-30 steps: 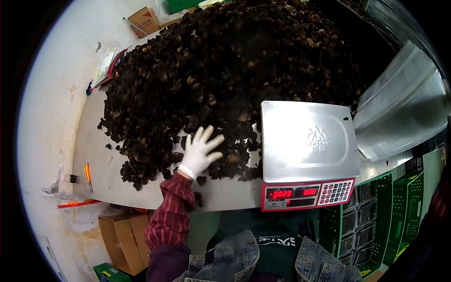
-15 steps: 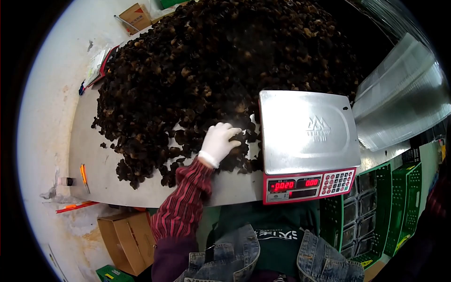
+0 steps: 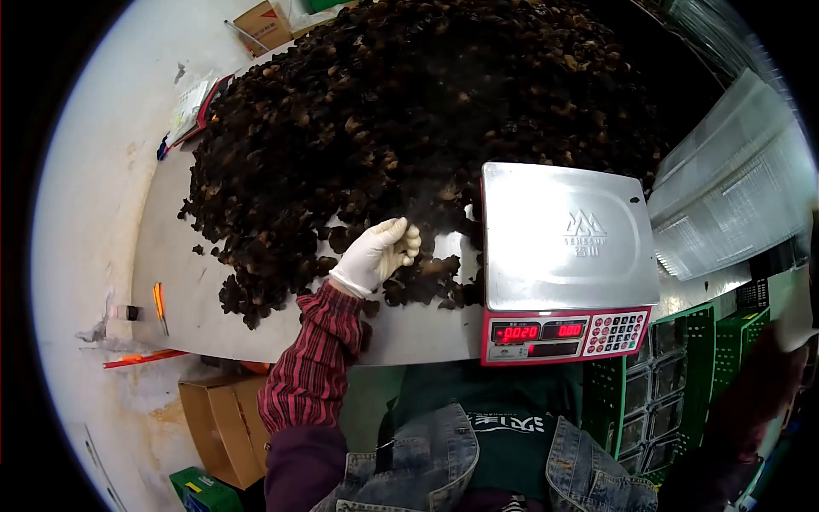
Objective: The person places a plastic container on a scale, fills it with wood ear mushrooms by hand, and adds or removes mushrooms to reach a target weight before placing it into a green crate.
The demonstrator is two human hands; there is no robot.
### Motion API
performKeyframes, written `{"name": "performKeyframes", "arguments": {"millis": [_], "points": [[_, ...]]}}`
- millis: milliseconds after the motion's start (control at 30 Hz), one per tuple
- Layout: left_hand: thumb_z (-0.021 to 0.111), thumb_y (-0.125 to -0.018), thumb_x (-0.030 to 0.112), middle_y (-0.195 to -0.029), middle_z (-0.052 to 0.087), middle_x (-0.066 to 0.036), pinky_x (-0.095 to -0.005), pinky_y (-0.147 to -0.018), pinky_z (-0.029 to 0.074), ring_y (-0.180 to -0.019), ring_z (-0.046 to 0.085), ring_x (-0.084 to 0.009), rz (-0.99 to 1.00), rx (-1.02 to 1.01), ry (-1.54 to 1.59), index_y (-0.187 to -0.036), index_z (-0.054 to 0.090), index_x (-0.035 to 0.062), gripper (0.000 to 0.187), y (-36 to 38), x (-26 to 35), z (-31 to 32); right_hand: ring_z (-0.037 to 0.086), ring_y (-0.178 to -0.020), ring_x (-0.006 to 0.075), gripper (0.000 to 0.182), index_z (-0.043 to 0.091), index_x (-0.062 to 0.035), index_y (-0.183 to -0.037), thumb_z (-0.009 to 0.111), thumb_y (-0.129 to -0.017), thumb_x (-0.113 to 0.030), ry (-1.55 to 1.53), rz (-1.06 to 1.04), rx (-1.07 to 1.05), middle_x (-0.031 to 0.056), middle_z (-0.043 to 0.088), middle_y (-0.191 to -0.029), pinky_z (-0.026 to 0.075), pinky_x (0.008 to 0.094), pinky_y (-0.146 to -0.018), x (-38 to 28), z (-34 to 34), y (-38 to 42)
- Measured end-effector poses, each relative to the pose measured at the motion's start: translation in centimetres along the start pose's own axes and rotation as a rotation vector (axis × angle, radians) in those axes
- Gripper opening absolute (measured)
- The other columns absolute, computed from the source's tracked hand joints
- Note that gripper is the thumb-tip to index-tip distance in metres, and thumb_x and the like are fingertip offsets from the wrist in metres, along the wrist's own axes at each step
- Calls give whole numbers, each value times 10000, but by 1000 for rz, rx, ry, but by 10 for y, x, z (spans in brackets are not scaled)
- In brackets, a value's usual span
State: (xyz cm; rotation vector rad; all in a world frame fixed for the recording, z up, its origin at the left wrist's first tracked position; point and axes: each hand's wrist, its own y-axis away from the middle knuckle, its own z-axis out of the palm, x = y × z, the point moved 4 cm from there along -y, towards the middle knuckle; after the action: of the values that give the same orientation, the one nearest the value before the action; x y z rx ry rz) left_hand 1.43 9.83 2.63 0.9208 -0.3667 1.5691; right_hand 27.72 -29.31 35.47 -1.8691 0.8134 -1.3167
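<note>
My left hand (image 3: 375, 258), in a white glove, is over the near edge of a big heap of dark wood ear mushrooms (image 3: 341, 136). Its fingers are curled in towards the palm; whatever they hold is hidden. Loose mushrooms lie around and below the hand on the metal table (image 3: 418, 337). Right of it stands a red scale with a bare steel plate (image 3: 567, 239), its red display reading -0.020 and 0.00. At the far right edge, my right hand (image 3: 795, 328) shows dim and partly cut off, beside a stack of clear plastic trays (image 3: 725, 188).
Green crates (image 3: 712, 375) holding clear plastic boxes (image 3: 665, 384) stand below the table at right. A cardboard box (image 3: 226, 427) sits on the floor at left. An orange-handled tool (image 3: 159, 303) and a red clipboard (image 3: 205, 111) lie along the table's left side.
My left hand has drawn back left from the loose mushrooms, turned over, and its fingers have curled in. My right hand has come into view at the far right.
</note>
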Motion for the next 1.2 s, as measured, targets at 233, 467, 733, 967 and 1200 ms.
{"name": "performKeyframes", "arguments": {"millis": [233,467,733,967,1200], "points": [[547,-986,289,-860,613,-44,-262,-668,453,-760,570,-138,83,274,-183,-942,594,38,259,47,2,-5,524,-588,213,267,544,-92,-728,759,-783,-238,-961,-323,-368,56,480,-664,418,343,-470,-214,-20,144],[590,-962,280,-894,678,-62,-214,-585,456,-680,596,-91,354,904,-745,-1058,664,-6,311,147,76,-101,556,-644,218,263,658,-56,-929,807,-741,-166,-1117,163,-367,83,585,-783,458,323,-551,-178,-16,150],[755,-797,171,-951,628,-107,-315,-778,503,-858,609,-253,312,711,-1470,-1102,659,25,352,167,-15,-36,536,-697,138,443,668,-25,-1175,645,-762,132,-1021,364,-426,33,629,-855,447,245,-637,-129,2,196],[677,-768,8,-953,619,-90,-328,-738,514,-857,622,-268,657,730,-1417,-968,680,57,206,119,-63,32,544,-680,88,358,622,-27,-1245,545,-906,59,-1091,434,-530,22,620,-866,459,215,-644,-136,4,208],[672,-771,172,-864,627,-47,-364,-651,525,-816,642,-236,280,632,-1992,-1124,642,160,354,15,-51,52,518,-671,131,414,667,-39,-1164,633,-787,129,-1086,284,-423,27,605,-828,440,238,-603,-146,-15,188]]}}
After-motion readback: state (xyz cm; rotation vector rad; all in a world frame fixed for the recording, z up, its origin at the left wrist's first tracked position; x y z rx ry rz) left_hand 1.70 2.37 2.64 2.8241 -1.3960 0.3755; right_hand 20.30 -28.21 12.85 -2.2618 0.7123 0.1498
